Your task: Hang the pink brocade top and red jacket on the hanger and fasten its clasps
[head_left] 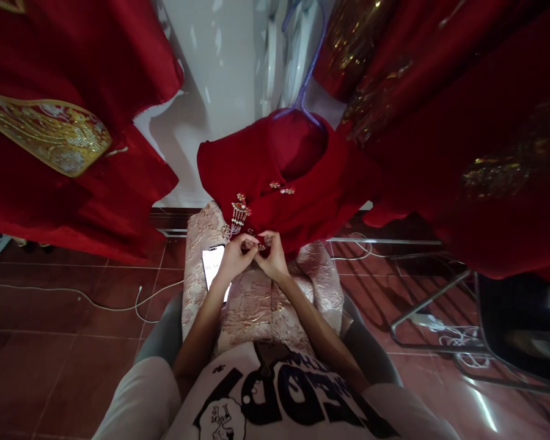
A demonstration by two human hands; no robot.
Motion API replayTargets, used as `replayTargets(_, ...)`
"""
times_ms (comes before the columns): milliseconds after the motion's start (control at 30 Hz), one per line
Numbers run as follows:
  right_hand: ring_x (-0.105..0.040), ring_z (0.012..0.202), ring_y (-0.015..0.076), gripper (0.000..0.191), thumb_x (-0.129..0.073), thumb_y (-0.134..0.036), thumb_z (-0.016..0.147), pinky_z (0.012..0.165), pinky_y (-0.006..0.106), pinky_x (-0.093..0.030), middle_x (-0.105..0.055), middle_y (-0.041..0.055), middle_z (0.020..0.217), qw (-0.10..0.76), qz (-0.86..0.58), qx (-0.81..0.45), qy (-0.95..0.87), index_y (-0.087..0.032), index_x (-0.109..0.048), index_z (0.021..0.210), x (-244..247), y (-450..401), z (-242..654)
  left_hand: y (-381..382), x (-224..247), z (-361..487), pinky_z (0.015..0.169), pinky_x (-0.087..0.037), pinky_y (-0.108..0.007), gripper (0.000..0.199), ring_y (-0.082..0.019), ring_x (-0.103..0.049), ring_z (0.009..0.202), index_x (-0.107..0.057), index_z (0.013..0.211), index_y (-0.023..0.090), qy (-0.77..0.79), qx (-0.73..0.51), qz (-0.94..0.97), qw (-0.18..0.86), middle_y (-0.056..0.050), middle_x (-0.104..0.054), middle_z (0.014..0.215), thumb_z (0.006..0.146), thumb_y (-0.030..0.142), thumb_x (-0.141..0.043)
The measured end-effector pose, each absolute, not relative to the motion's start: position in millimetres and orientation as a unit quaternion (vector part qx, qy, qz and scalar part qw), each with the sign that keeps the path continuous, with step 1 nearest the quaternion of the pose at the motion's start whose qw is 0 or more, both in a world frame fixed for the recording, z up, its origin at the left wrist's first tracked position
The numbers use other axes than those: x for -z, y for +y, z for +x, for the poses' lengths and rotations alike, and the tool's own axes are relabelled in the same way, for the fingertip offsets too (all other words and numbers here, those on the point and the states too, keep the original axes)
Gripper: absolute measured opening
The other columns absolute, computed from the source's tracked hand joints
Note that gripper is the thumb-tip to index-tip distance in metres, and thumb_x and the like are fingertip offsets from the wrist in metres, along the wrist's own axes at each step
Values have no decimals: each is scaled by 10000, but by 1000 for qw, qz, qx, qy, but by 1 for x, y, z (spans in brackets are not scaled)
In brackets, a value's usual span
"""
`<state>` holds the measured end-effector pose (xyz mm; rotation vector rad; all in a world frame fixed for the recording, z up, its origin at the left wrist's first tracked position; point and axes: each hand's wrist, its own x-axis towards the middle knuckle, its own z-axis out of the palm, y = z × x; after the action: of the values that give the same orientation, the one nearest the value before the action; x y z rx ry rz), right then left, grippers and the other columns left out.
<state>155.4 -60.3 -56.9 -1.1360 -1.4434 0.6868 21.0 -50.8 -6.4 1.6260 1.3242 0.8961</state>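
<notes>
We have the red velvet garment (321, 195) before us, its lower edge over our pink brocade lap cloth (247, 311). At that edge, the curled fingers of our left hand (241, 258) and right hand (274, 260) meet around a small beaded ornament (261, 247); we cannot tell which hand grips it. A white-screened phone (212, 263) lies beside our left hand.

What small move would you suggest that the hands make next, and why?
Perhaps the left hand should ease the beaded tassel aside: its strands end right beside that hand, close to where the right hand meets it at the red garment's lower edge, and might snag.
</notes>
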Motion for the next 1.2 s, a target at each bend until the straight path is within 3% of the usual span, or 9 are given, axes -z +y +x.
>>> replayTargets(67,-531,895,160,345,-621,-209,768,842,322,-486,-519,32,972,567,-495,-289,-592,-204,-490,1087,59,-60,157,-49,10,22,774,-535,-266,58,-149,-674,817,-636,859,169,507,-363,631,461,-32,-700,862,803,178,-647)
replayTargets(233,-528,779,132,296,-548,-169,736,722,272,-449,-522,3,886,615,-488,-321,-530,-210,-463,1017,62,-62,160,-22,15,20,808,-552,-281,395,-152,-677,884,-567,1043,192,504,-424,560,503,-48,-689,987,770,396,-766)
replayTargets(400,-452,640,109,276,-511,-158,687,601,241,-376,-476,-34,766,657,-482,-284,-506,-220,-458,950,59,-67,162,12,-2,15,787,-590,-306,379,-165,-689,818,-621,896,189,463,-467,478,582,-54,-685,971,752,507,-767)
replayTargets(567,-431,605,96,242,-523,-150,691,589,236,-368,-492,-44,752,658,-477,-273,-515,-214,-479,920,55,-68,163,12,-13,19,756,-605,-271,423,-135,-683,788,-636,921,178,433,-523,412,608,-58,-692,966,696,490,-812)
replayTargets(867,-424,591,91,264,-539,-174,676,577,230,-361,-482,-51,730,632,-495,-329,-497,-221,-462,923,56,-67,163,14,-13,22,704,-641,-272,244,-144,-704,825,-604,841,198,470,-532,502,495,-32,-690,868,796,387,-752)
replayTargets(1033,-419,567,84,250,-534,-184,675,550,222,-346,-475,-57,712,632,-493,-330,-498,-220,-457,909,54,-68,163,22,-8,31,628,-617,-246,219,-137,-714,787,-540,792,207,507,-548,460,481,-5,-711,844,767,252,-753)
replayTargets(1200,-353,530,80,195,-544,-193,673,518,219,-305,-413,-76,655,628,-513,-303,-501,-231,-413,812,52,-68,164,20,-21,40,599,-583,-243,155,-148,-692,747,-608,840,210,492,-460,558,485,10,-673,747,801,293,-733)
